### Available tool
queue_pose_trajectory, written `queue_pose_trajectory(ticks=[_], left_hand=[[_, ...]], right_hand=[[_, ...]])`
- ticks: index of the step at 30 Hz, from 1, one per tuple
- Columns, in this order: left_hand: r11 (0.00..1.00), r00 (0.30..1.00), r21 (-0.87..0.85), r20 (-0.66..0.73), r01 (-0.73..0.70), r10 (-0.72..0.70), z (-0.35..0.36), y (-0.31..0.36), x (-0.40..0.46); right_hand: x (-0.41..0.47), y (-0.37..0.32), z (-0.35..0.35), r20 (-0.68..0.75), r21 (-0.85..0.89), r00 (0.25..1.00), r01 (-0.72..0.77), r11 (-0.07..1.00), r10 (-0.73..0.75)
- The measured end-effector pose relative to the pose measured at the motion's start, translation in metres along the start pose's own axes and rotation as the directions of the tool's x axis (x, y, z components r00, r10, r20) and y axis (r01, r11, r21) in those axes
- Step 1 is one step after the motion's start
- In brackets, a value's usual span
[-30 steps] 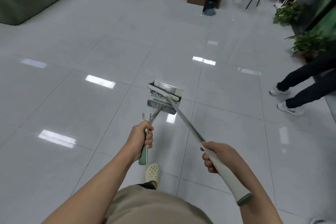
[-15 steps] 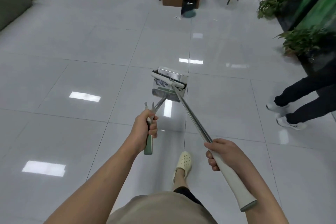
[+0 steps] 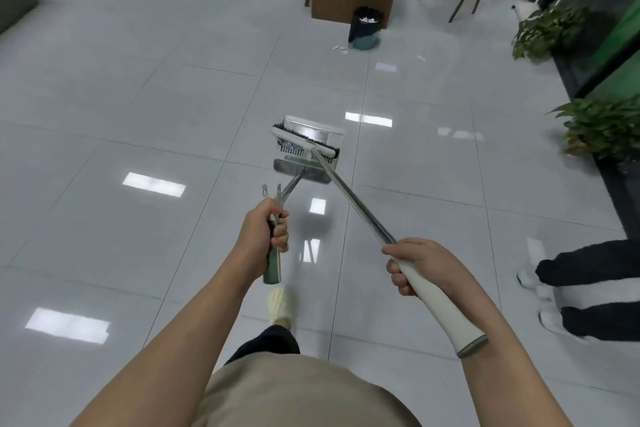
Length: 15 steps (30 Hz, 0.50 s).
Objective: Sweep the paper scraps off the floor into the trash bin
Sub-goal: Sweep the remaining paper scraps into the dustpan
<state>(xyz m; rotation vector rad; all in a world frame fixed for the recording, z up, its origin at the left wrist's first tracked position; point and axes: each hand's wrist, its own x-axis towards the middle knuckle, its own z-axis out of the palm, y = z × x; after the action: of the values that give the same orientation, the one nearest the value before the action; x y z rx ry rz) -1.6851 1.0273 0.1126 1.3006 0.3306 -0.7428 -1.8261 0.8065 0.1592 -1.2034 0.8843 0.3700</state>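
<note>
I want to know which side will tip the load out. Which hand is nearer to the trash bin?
Left, narrowly. The left hand, shut around the dustpan handle, sits farther up the frame toward the trash bin; the right hand, on the broom grip, is lower and farther back.

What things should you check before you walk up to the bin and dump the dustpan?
1. Left hand grips the dustpan handle: ok.
2. Right hand grips the broom handle: ok.
3. Broom head rests across the dustpan, pinning the load: ok.
4. Floor tiles between you and the trash bin are free of obstacles: ok.
5. All scraps picked up: not ok, paper scraps lie on the floor beside the bin.
6. Room left inside the bin: cannot tell, only white paper shows at its top.
</note>
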Motion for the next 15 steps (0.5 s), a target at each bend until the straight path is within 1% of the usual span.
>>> queue_pose_trajectory(ticks=[4,8,12,15], left_hand=[[1.000,1.000,0.007,0.012,0.008,-0.008,0.029,0.059,0.111],[0.998,0.999,0.052,0.037,0.033,-0.035,0.063,0.135,0.217],[0.995,0.998,0.098,0.060,0.030,-0.036,0.114,0.213,0.304],[0.987,0.997,0.156,0.069,0.027,-0.038,0.158,0.254,0.364]], right_hand=[[0.091,-0.084,-0.004,-0.016,0.013,1.000,0.009,1.000,-0.009],[0.170,-0.175,-0.004,-0.057,0.067,0.998,0.008,0.998,-0.004],[0.231,-0.263,-0.016,-0.081,0.114,0.997,0.021,0.993,-0.012],[0.274,-0.318,-0.037,-0.094,0.148,0.995,0.041,0.988,-0.027]])
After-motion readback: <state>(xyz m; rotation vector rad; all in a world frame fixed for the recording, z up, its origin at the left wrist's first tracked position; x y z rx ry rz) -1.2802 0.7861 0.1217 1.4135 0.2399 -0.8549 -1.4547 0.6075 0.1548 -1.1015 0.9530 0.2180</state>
